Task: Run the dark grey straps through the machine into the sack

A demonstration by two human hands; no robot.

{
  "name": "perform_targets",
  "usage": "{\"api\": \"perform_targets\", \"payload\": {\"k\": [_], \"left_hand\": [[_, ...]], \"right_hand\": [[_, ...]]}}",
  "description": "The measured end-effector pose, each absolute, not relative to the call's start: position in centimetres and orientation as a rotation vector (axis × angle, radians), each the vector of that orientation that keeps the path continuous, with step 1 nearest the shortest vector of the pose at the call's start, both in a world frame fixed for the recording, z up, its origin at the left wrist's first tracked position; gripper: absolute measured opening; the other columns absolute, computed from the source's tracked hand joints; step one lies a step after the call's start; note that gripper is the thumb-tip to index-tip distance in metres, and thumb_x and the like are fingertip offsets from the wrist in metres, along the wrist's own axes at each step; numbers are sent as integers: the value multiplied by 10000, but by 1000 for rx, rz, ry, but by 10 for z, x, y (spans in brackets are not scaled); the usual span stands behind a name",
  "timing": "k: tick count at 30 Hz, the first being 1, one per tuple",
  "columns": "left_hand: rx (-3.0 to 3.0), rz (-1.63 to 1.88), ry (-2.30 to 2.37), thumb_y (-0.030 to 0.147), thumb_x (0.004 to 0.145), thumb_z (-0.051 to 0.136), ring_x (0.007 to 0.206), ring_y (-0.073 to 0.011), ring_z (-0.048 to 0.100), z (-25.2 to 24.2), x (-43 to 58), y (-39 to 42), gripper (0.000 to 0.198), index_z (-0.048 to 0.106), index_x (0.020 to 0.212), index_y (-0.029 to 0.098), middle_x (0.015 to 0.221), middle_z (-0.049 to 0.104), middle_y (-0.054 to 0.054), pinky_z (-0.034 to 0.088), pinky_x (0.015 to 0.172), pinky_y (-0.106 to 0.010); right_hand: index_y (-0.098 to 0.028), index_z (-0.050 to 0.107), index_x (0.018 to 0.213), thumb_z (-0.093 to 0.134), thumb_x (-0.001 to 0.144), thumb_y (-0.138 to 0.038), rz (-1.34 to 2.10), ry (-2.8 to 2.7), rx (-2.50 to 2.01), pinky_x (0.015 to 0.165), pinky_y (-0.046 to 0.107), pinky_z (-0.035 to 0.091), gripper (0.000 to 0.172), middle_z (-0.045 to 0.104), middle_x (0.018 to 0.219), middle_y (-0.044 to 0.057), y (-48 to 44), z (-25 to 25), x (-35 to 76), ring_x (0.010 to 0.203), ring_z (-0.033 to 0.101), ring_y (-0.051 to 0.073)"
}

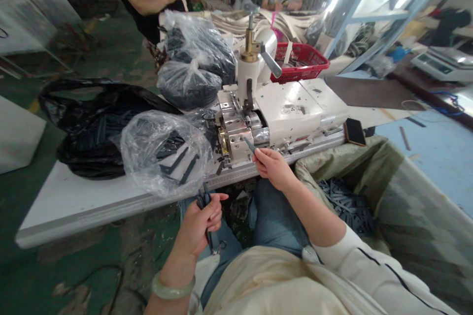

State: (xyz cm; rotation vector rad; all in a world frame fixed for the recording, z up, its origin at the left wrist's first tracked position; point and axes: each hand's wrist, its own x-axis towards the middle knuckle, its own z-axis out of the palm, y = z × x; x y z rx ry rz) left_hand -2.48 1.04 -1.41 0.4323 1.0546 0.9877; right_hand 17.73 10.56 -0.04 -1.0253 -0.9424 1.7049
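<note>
And here's the right hand [272, 167], out over the table's [55, 199] front edge, pinching a slim dark strip [250, 145] between thumb and fingers! The strip sticks out past the fingertips, its far end up at the metal front of the white machine [295, 103]; whether it touches, one can't tell. Down to the left, just short of the table edge, the left hand [203, 221] is curled around some dark narrow pieces [204, 200], ends poking out above and below the fist, index finger pointing toward the right. Just beyond that hand lies the clear plastic bag [138, 140], dark strips showing in its mouth. Over on the right, the open sack [406, 192] carries a heap of strips [347, 204]!
</note>
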Motion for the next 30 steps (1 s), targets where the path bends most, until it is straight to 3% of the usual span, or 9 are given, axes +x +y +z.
{"api": "perform_targets", "payload": {"k": [15, 20, 22, 24, 26, 30], "left_hand": [[400, 1008, 1088, 368, 711, 791, 391, -4, 213, -17, -28, 8, 329, 644, 853, 110, 507, 333, 98, 185, 364, -135], [386, 986, 1075, 372, 714, 789, 395, -2, 203, -18, -26, 7, 330, 648, 858, 110, 513, 329, 98, 183, 367, -133], [378, 976, 1059, 368, 716, 789, 400, -2, 203, -17, -24, 7, 323, 649, 857, 112, 520, 330, 95, 190, 370, -131], [363, 961, 1027, 354, 727, 783, 410, -3, 209, -16, -21, 8, 306, 656, 864, 112, 534, 337, 88, 204, 376, -127], [336, 941, 963, 321, 746, 772, 427, -5, 234, -15, -17, 9, 282, 667, 895, 106, 563, 352, 76, 237, 390, -124], [232, 899, 820, 208, 783, 730, 518, -27, 372, -15, -8, 12, 260, 675, 1011, 98, 672, 434, 27, 371, 474, -140]], "right_hand": [[-182, 473, 617, 581, 825, -315, 1749, -702, -1044, 326, 171, 84, 269, 272, 337, -123, 162, 14, 177, 275, 177, 23], [-170, 508, 616, 605, 824, -319, 1557, -682, -1043, 308, 158, 132, 273, 306, 336, -112, 153, 10, 186, 279, 210, 24], [-157, 548, 638, 621, 823, -327, 1512, -691, -1048, 308, 152, 222, 262, 382, 359, -88, 143, 7, 193, 291, 300, 35], [-139, 602, 699, 640, 822, -333, 1534, -665, -1064, 379, 164, 392, 233, 538, 454, -32, 130, 5, 200, 372, 486, 68], [-128, 645, 790, 652, 827, -309, 1601, -582, -1052, 561, 213, 535, 184, 683, 647, 46, 116, 3, 208, 579, 659, 124], [-147, 667, 927, 592, 867, -200, 1748, -371, -933, 864, 288, 537, 110, 739, 970, 86, 90, 0, 219, 948, 696, 168]]}}
